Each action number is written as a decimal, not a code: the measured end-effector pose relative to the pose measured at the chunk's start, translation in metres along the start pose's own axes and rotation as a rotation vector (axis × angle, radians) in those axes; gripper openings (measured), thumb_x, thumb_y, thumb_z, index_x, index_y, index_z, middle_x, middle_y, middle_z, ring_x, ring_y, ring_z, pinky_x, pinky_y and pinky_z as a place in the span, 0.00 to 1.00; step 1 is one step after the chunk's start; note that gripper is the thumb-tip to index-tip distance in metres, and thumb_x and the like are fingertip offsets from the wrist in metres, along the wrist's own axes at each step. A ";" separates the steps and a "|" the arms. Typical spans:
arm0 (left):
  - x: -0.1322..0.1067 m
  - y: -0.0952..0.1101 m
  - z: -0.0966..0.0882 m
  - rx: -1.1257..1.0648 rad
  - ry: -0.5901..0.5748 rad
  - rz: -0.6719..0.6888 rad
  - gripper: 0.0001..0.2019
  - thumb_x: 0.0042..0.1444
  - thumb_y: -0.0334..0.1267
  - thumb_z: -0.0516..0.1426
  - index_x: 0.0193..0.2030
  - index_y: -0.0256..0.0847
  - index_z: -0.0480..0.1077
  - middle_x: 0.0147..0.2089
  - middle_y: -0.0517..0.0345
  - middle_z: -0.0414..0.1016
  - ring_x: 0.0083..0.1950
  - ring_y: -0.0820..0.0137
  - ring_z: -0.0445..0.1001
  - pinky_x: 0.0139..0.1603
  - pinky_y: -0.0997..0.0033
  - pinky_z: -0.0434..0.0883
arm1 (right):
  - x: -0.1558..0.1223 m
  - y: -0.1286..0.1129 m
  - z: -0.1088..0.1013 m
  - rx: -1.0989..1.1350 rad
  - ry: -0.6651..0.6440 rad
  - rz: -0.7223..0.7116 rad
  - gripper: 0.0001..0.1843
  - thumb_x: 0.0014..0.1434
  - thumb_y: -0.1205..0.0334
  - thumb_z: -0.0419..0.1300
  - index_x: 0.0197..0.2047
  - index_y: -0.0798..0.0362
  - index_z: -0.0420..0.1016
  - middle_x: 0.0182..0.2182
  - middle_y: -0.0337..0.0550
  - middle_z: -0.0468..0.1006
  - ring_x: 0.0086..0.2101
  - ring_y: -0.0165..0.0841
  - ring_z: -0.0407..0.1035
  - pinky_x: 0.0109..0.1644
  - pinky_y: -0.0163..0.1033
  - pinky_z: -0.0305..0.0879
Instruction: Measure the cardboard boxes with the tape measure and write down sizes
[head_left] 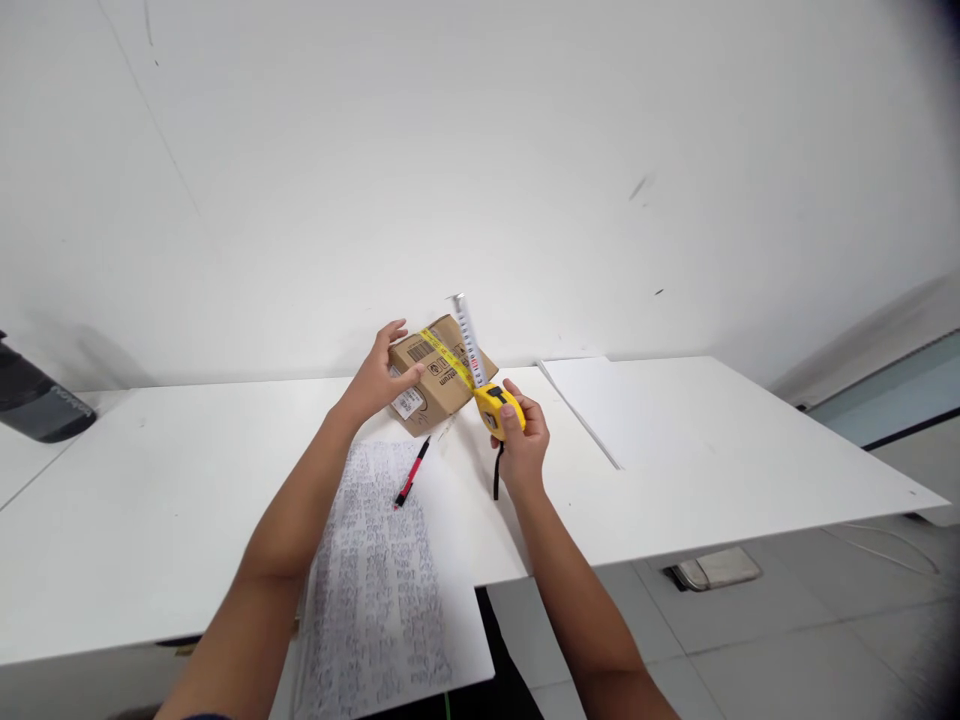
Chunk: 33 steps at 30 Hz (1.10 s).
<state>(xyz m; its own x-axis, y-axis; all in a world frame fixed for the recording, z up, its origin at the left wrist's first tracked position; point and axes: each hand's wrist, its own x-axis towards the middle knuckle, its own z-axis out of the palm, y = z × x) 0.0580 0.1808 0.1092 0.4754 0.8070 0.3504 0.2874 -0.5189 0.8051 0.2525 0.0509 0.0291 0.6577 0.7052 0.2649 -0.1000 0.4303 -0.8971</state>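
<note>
A small brown cardboard box [435,385] with yellow tape and barcode labels stands tilted on the white table [172,500]. My left hand [379,378] grips its left side, thumb on the front face. My right hand [523,440] is closed around a yellow tape measure [498,406], whose white blade [467,335] sticks up past the box's right edge. A black strap hangs below the tape measure.
A sheet covered in handwriting [375,580] lies in front of me with a red pen [411,475] on its upper part. A second white tabletop [712,440] adjoins on the right. A dark object [34,400] sits at the far left. A grey pad lies on the floor.
</note>
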 end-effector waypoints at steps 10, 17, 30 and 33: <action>-0.010 0.024 -0.002 0.301 -0.136 0.155 0.38 0.58 0.49 0.61 0.74 0.59 0.55 0.70 0.52 0.59 0.73 0.54 0.59 0.73 0.50 0.62 | 0.008 -0.003 -0.010 0.008 0.175 -0.048 0.37 0.59 0.29 0.54 0.40 0.59 0.81 0.38 0.52 0.81 0.34 0.36 0.75 0.29 0.37 0.70; -0.011 0.026 -0.001 0.305 -0.104 0.171 0.39 0.58 0.51 0.61 0.75 0.55 0.53 0.70 0.52 0.60 0.71 0.56 0.61 0.72 0.53 0.63 | 0.005 -0.006 -0.005 0.049 0.223 0.018 0.39 0.57 0.26 0.55 0.40 0.59 0.80 0.39 0.52 0.79 0.32 0.34 0.75 0.30 0.38 0.71; -0.008 0.028 -0.004 0.369 -0.081 0.130 0.34 0.60 0.48 0.58 0.73 0.52 0.57 0.69 0.50 0.63 0.71 0.53 0.60 0.72 0.49 0.60 | 0.007 0.000 -0.008 -0.033 0.199 -0.003 0.39 0.57 0.25 0.54 0.44 0.56 0.79 0.41 0.50 0.79 0.31 0.33 0.71 0.30 0.38 0.66; -0.008 0.029 -0.003 0.376 -0.080 0.115 0.34 0.60 0.48 0.57 0.73 0.51 0.57 0.69 0.50 0.63 0.71 0.53 0.59 0.72 0.48 0.60 | 0.006 0.004 -0.011 -0.109 0.150 -0.036 0.39 0.60 0.26 0.50 0.46 0.55 0.78 0.42 0.51 0.79 0.30 0.32 0.71 0.28 0.37 0.64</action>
<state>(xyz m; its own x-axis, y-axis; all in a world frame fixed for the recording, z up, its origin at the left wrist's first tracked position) 0.0600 0.1605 0.1310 0.5811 0.7208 0.3778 0.5060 -0.6836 0.5260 0.2644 0.0510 0.0237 0.7642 0.5950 0.2490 0.0017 0.3842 -0.9233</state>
